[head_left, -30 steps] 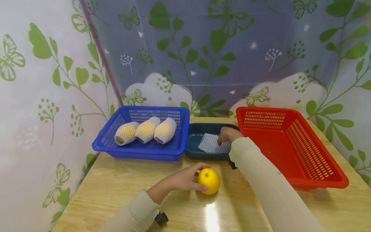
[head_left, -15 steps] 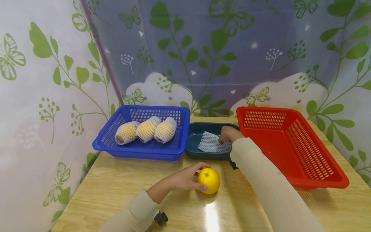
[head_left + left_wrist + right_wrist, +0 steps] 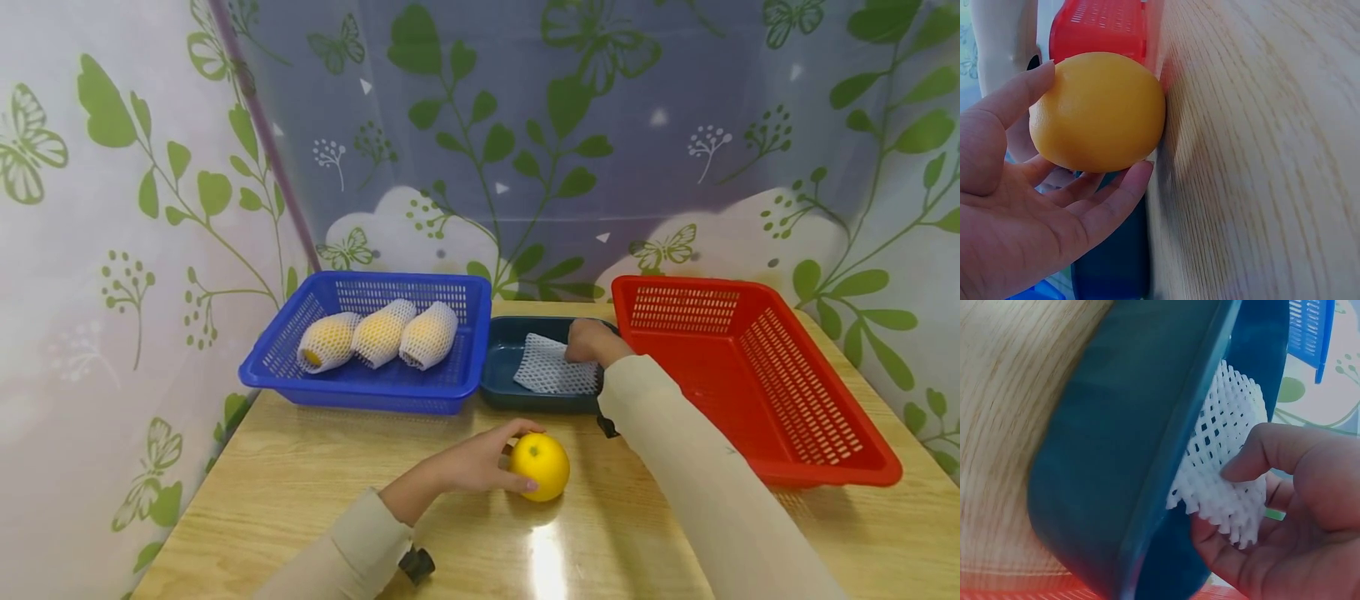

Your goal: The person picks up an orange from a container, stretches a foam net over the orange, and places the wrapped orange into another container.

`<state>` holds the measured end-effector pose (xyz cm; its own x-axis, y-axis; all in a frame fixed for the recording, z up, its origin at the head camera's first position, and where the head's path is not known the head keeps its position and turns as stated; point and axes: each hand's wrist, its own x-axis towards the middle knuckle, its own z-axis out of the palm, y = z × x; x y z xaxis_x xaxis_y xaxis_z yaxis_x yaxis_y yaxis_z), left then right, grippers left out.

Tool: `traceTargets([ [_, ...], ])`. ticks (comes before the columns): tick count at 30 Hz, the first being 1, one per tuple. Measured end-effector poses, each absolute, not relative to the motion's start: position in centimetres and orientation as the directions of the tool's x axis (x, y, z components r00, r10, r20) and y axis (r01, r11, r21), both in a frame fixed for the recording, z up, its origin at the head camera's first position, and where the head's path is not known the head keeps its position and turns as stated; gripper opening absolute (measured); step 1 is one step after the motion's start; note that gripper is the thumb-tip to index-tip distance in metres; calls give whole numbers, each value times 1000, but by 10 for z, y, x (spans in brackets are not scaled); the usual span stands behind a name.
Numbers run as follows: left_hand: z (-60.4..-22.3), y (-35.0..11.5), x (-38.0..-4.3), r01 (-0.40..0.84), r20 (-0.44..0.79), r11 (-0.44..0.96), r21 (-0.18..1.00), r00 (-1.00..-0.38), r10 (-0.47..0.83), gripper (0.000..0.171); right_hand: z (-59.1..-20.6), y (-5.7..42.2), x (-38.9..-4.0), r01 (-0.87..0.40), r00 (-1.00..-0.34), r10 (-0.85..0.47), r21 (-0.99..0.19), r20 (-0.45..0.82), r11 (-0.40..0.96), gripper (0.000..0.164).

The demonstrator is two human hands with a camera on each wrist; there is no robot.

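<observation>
My left hand [image 3: 476, 462] holds a round yellow-orange orange [image 3: 542, 468] on the table, thumb on one side and fingers on the other. In the left wrist view the orange [image 3: 1100, 112] sits between the thumb and the curved fingers, low against the wood. Over the dark teal tray [image 3: 498, 400], my right hand [image 3: 592, 342] pinches a flat white foam net sleeve [image 3: 543, 367]. The right wrist view shows the thumb pressed on the foam net sleeve [image 3: 1225, 444] near one end, with fingers beneath it; part of the mesh is hidden behind the tray wall.
Left of the tray stands a blue basket [image 3: 367, 398] with three yellow fruits [image 3: 381, 333] in white foam nets. A red basket [image 3: 750, 400] stands to the right, close beside my right forearm. Patterned curtains rise behind the wooden table [image 3: 300, 492].
The foam net sleeve has shifted slightly, its far left corner turning upward, as my right hand moves a little. My left hand and the orange stay in place.
</observation>
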<state>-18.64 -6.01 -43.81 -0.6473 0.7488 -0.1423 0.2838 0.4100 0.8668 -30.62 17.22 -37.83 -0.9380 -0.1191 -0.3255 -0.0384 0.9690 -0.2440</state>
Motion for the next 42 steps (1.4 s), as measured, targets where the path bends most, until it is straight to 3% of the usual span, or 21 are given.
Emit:
traceTargets([
  [8, -438, -59, -186, 282, -130, 388, 877, -640, 758, 65, -362, 172, -302, -99, -963, -169, -309, -209, 946, 10],
  [12, -438, -59, -186, 276, -134, 390, 879, -640, 757, 65, -350, 170, -299, -131, -964, -199, -339, -174, 932, 24],
  [14, -438, -60, -186, 268, -144, 395, 879, -641, 754, 65, -343, 168, -296, -139, -964, -209, -362, -162, 922, 23],
  [19, -439, -62, -187, 260, -155, 404, 877, -643, 750, 64, -331, 168, -287, -167, -972, -219, -400, -89, 901, 13],
  [31, -434, -67, -186, 313, -119, 414, 855, -658, 744, 63, -310, 179, -246, -248, -966, -252, -499, 62, 830, 8],
  [36, -416, -72, -184, 382, 61, 348, 856, -744, 666, 53, -312, 180, -227, -315, -948, -288, -519, 134, 794, 8],
  [42, -395, -79, -189, 435, 329, 230, 871, -862, 384, 48, -318, 174, -202, -393, -919, -310, -536, 242, 747, 8],
])
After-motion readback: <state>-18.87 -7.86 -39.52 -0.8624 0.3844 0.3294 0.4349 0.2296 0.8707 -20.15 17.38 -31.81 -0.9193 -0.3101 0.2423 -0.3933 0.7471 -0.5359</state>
